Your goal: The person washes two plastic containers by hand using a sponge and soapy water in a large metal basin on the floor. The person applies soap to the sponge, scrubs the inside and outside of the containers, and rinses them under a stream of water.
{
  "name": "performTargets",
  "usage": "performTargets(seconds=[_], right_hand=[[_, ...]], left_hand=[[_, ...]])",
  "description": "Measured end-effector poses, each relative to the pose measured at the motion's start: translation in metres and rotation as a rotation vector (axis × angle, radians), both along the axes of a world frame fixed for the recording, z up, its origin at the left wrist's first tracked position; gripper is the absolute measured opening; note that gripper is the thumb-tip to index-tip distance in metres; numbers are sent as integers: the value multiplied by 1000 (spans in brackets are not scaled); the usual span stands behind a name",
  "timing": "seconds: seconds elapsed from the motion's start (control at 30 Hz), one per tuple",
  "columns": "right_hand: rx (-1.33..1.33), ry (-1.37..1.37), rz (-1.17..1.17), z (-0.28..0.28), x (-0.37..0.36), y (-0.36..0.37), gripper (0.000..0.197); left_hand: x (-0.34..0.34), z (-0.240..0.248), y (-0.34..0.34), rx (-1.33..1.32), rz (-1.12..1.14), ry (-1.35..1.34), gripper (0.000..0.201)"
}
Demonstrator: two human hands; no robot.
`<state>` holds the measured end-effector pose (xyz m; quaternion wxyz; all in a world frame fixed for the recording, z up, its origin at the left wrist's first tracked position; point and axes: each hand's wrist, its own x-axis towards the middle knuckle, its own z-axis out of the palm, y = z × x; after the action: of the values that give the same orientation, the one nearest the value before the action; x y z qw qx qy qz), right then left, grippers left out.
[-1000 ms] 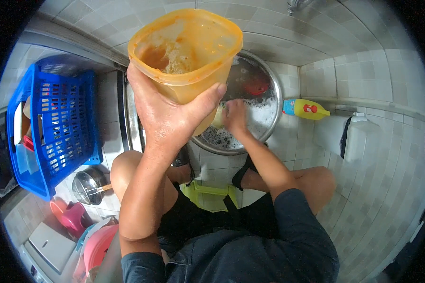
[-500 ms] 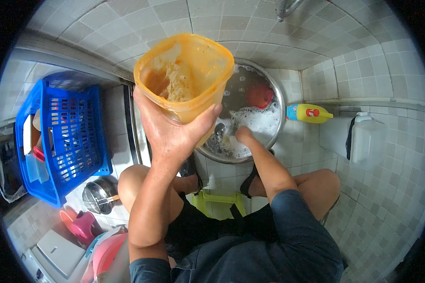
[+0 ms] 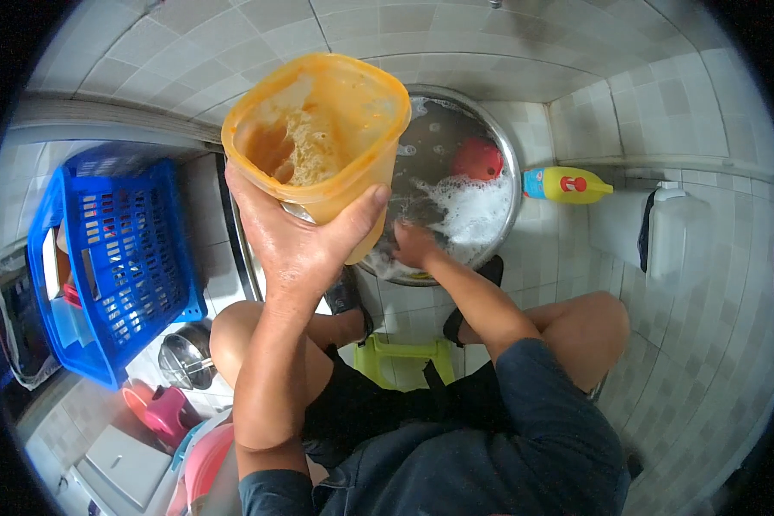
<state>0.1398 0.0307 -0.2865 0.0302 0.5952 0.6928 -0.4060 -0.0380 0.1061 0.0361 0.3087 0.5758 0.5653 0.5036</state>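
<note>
My left hand (image 3: 279,236) grips a translucent orange-yellow plastic container (image 3: 344,202) and holds it up, tilted, with its mouth toward me. Pale, crumbly-looking residue coats part of its inside wall, and orange smears run along the rim. Below and to the right, a round metal basin (image 3: 514,206) holds murky water and white suds (image 3: 473,211). My right hand (image 3: 415,245) is down in the basin's near side, at the edge of the suds. Its fingertips are hidden by the water, so I cannot see what they touch. A red round object (image 3: 477,160) lies in the water at the far right.
A yellow bottle (image 3: 568,185) lies right of the basin, beside a translucent jug (image 3: 679,236). A blue basket (image 3: 133,258) with items inside stands left, near a metal strainer (image 3: 187,357). Below me is a green stool (image 3: 404,353); pink tubs (image 3: 208,464) stand lower left.
My left hand and the container have shifted slightly left and up. My right hand has moved left in the basin, away from the thickest suds. The whole view has tilted a little.
</note>
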Motion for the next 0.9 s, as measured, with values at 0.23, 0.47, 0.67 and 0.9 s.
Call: performTargets(seconds=[0.23,0.47,0.67,0.9], right_hand=[[-252,-78,100,11,-8,1,42],[-255,-155,158,2,20,-10,37],[126,86,-572,17,69,15,28],[-53,489,-644,188,94,61,17]], left_hand=[[-6,-4,-5,-6,11,34,99],[4,-2,-5,-44,46,33,101],[23,1,-4,-62,33,-67,100],[14,-33,-9,-175,55,39,100]])
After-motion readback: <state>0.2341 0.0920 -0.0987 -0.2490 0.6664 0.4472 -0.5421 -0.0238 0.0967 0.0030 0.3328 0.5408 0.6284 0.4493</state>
